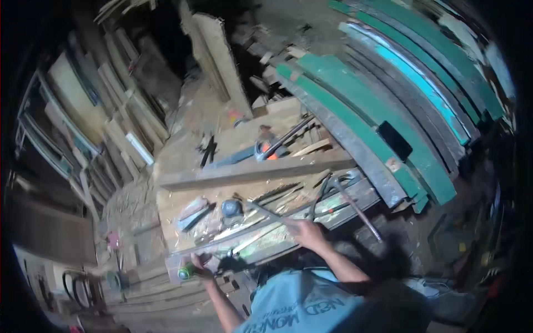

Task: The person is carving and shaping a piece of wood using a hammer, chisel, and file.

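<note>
My left hand [200, 265] is closed around a small green object [185, 272] at the near left edge of the wooden bench [177, 244]. My right hand [304, 233] holds a long, grey, flat tool [266, 211] angled up toward the left over the bench. Around them lie a grey-blue block [191, 213], a rounded grey object [231, 208], thin wood strips and shavings. Just right of my right hand is a clamp-like metal tool [347, 179] with a long bar. Farther back, a wooden beam [255, 169] crosses the bench, with an orange-and-grey tool [266, 151] behind it.
Long green boards [344, 100] are stacked at the right, with a black phone-like object [394, 139] on them. An upright plank [219, 61] stands at the back. Many wood pieces [111, 105] lean at the left. Dark clutter lies at the lower right.
</note>
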The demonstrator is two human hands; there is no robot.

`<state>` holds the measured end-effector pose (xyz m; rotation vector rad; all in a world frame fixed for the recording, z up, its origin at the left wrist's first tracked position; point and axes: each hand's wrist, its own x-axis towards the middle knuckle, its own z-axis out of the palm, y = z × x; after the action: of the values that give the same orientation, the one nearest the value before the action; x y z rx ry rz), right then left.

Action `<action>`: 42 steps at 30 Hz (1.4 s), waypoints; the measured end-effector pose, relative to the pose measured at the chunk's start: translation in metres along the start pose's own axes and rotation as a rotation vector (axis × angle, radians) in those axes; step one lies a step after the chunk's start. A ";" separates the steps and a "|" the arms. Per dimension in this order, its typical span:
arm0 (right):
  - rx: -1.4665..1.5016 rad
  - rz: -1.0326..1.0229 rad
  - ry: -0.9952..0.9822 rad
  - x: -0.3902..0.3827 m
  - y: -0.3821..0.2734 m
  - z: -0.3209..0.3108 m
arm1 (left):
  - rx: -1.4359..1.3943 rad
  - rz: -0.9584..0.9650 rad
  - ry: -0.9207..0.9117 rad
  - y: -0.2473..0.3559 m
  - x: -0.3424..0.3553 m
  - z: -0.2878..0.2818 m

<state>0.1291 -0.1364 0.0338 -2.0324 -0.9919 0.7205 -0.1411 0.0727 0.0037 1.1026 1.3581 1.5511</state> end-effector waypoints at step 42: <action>-0.250 -0.243 0.284 0.135 0.048 -0.022 | 0.976 0.322 -1.505 0.063 -0.051 0.126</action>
<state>0.2378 -0.0528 -0.0138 -2.1017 -1.1766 0.1788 -0.0060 0.0571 0.0669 2.3780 0.7104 -0.2130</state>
